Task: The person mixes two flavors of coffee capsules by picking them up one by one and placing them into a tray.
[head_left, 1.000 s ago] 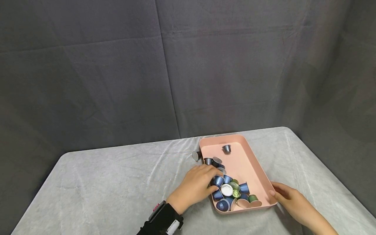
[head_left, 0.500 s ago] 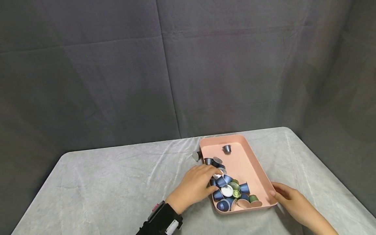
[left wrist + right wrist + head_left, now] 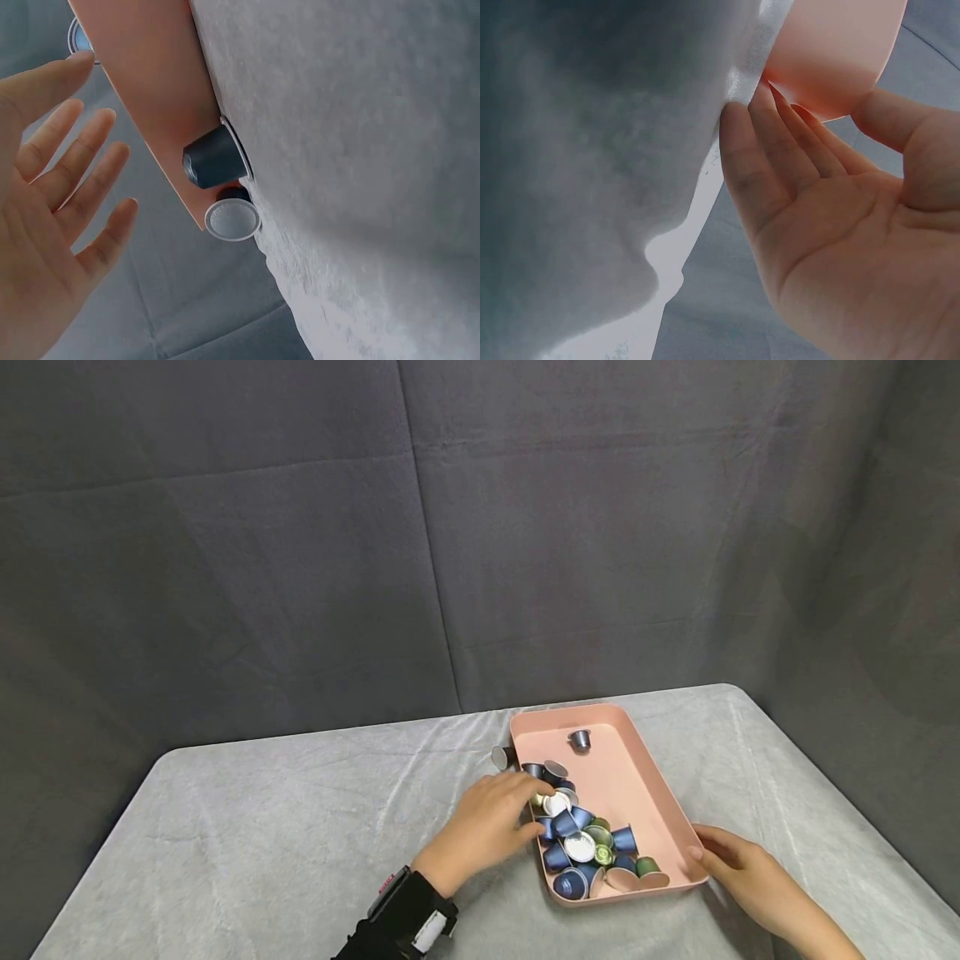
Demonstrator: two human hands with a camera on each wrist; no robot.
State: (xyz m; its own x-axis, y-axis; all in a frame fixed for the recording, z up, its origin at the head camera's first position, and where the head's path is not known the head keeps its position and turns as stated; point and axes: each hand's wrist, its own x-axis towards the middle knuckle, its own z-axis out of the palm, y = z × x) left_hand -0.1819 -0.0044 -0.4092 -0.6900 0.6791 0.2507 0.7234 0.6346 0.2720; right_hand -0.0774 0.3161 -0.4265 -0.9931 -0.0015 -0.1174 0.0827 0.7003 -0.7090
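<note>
A pink tray (image 3: 626, 768) holds many coffee capsules, mostly heaped along its left side and near end. My left hand (image 3: 483, 822) is over the tray's left rim, its fingers relaxed and parted, with nothing visible between them. Near its fingertips lie a white-lidded capsule (image 3: 557, 803) and a blue capsule (image 3: 564, 823). In the left wrist view, a dark capsule (image 3: 215, 157) and a silver-lidded capsule (image 3: 232, 219) lie outside the tray wall. My right hand (image 3: 750, 881) holds the tray's near right corner, thumb at the rim and fingers against the outer wall.
A lone dark grey capsule (image 3: 580, 741) lies toward the tray's far end. Grey cloth covers the table (image 3: 285, 843), whose far edge meets a dark grey curtain (image 3: 300, 568). Green capsules (image 3: 597, 836) sit in the near heap.
My left hand has drawn back slightly to the left, uncovering the white-lidded capsule. The blue capsule near its fingers has shifted and tipped a little. My right hand and the tray stay nearly still.
</note>
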